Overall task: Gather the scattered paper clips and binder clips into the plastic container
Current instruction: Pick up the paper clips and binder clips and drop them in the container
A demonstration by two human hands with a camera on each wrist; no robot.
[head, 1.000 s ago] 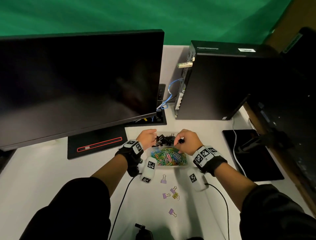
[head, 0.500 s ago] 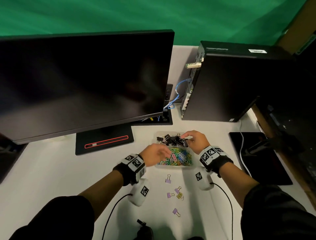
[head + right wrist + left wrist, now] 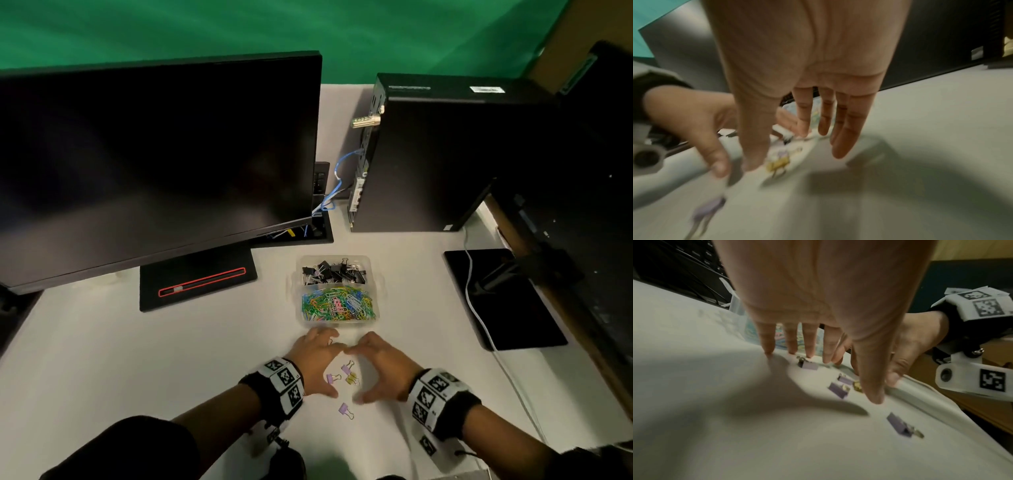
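A clear plastic container [image 3: 376, 286] holds black binder clips [image 3: 334, 272] in its far half and coloured paper clips [image 3: 337, 305] in its near half. Just in front of it, loose binder clips lie on the white table: two purple ones [image 3: 331, 378] [image 3: 346, 368], a gold one [image 3: 352, 379] and another purple one [image 3: 345, 409] nearer me. My left hand [image 3: 317, 361] and right hand [image 3: 382, 366] flank this cluster with straight fingers, their fingertips almost meeting beyond it. Neither hand holds anything. In the left wrist view a further purple clip [image 3: 809, 365] lies by my left fingertips [image 3: 768, 350].
A black monitor [image 3: 154, 164] on its stand [image 3: 197, 277] fills the left. A black computer tower [image 3: 435, 154] with a blue cable [image 3: 337, 186] stands at the back right. A black pad [image 3: 503, 298] with a white cable [image 3: 479, 308] lies right.
Both hands have left the container and drawn back towards me, coming down on either side of the loose binder clips. The black clip my right hand held is gone from it.
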